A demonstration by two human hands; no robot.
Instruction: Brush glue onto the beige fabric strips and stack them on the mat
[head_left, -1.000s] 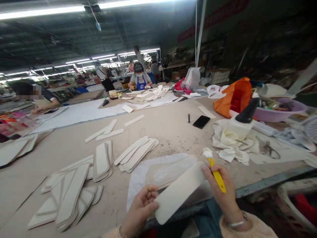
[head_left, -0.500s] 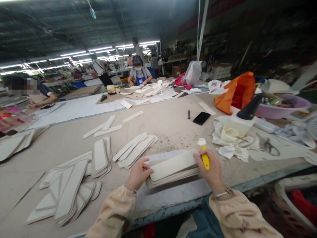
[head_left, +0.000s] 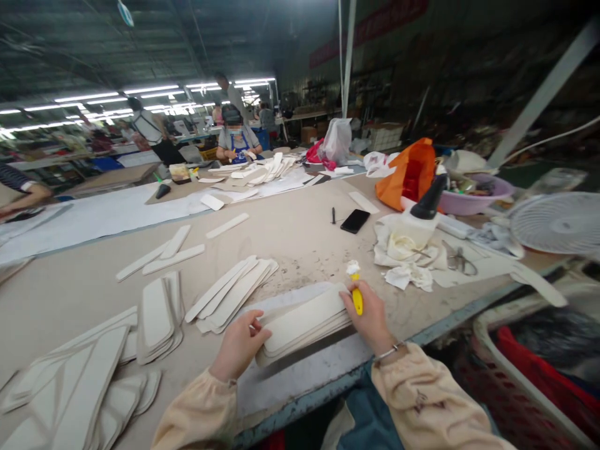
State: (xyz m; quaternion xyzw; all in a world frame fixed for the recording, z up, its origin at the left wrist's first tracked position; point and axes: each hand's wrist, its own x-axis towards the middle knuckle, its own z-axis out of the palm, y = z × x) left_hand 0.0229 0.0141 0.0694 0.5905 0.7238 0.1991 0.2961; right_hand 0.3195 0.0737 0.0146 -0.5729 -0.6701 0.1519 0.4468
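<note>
A stack of off-white rounded strips (head_left: pixel 304 319) lies slanted on white paper in front of me, at the table's near edge. My left hand (head_left: pixel 241 344) is at the stack's left end, fingers curled and thumb against the strip corners. At the right end, my right hand (head_left: pixel 368 312) pinches the strips. That same hand also keeps a yellow-handled tool (head_left: pixel 357 299) upright against its fingers; the tool's head is coated in white, and its exact kind is unclear.
More strips lie in a fan (head_left: pixel 234 294) and in piles (head_left: pixel 89 381) to the left. On the right are a phone (head_left: pixel 355 220), a white container with a black top (head_left: pixel 417 219), an orange bag (head_left: pixel 407 175), a purple basin (head_left: pixel 478 194) and a fan (head_left: pixel 557 222). A co-worker (head_left: pixel 238 144) sits across.
The view has turned to the right, so everything sits further left. The top strip, lifted apart from the others before, now lies closer to the stack. Both hands stay at its ends.
</note>
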